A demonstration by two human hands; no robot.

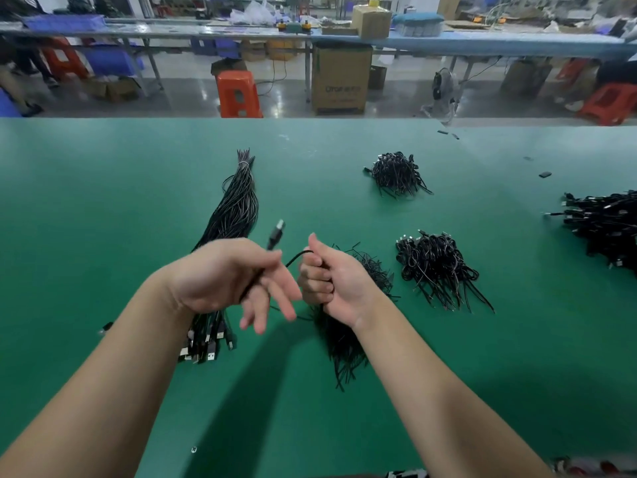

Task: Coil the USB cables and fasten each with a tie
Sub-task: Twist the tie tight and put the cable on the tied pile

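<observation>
Left hand (224, 276) has one USB cable (272, 241) pinched, plug end sticking up past the thumb, other fingers loosely spread. Right hand (329, 279) is fisted around the same cable's run, both held over the near middle of the green surface (103, 201). Looks light and floppy, probably a bit springy, so I'd grip close behind the plug and wind from there. Uncoiled bundle (234, 215) sits left of centre, ties (344, 339) under the right wrist, finished coils (437, 267) toward the right edge. Loads of bare surface near and left.
</observation>
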